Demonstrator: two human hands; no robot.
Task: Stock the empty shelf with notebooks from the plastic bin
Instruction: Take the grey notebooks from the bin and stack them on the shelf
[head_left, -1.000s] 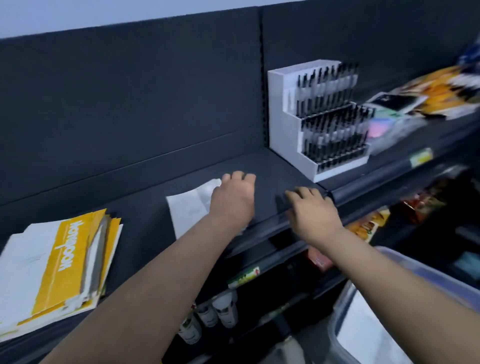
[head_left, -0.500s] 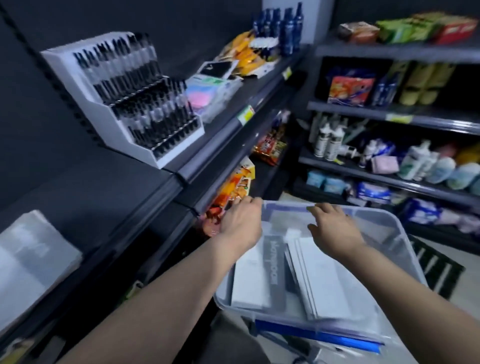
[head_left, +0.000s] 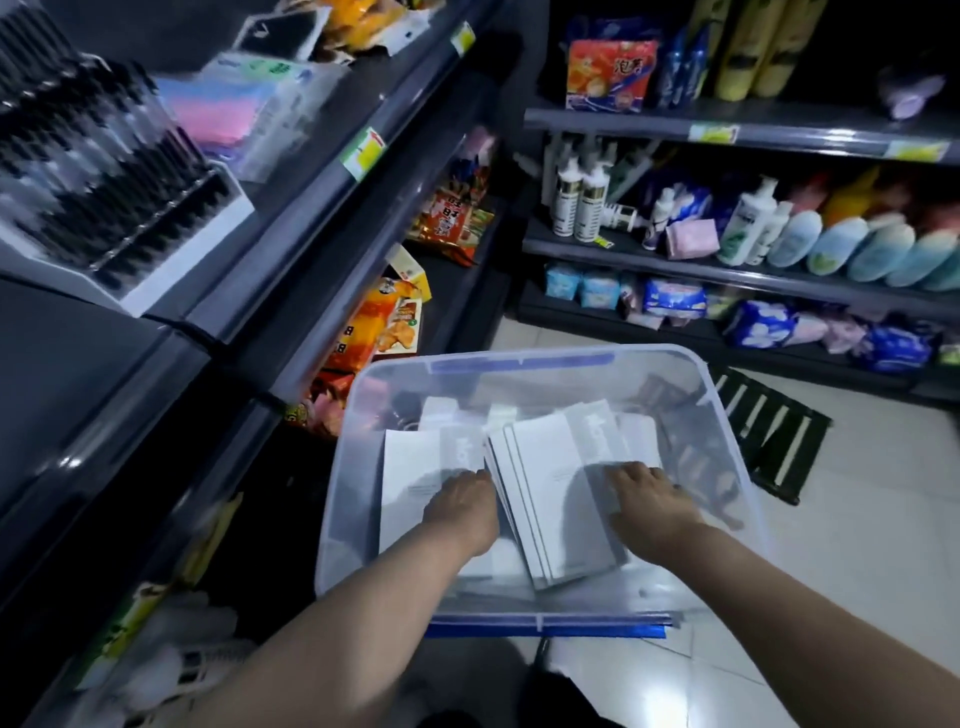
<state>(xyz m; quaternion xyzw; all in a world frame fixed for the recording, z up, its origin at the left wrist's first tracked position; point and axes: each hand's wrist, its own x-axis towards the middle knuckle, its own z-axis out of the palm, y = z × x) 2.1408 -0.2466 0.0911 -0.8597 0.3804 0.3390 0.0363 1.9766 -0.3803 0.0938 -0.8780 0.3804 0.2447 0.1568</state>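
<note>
1. The left grip lies knuckles-up on the left stack of white paper-covered notebooks, at that stack's right edge. Its fingertips dip into the seam between the two stacks, so I cannot tell whether they pinch a cover or only press down.
2. The right grip rests with its fingers spread flat on the fanned right stack of white notebooks, near that stack's right edge. It pinches nothing, and no notebook is lifted.
3. Both stacks lie flat on the bottom of the clear plastic bin. The left stack sits along the bin's left wall. The right one lies across the middle, slanting toward the near edge. More white covers show toward the far wall.
4. Left of the bin is the dark grey shelf. The stretch in view carries no notebooks. Just past its far end stands a white tiered rack of black pens. The rest of the shelf is out of view.
5. Judged from this, the work is at a pick-up. The bin holds plenty of notebooks, so many trips are left. How much has already been shelved cannot be read here.
</note>
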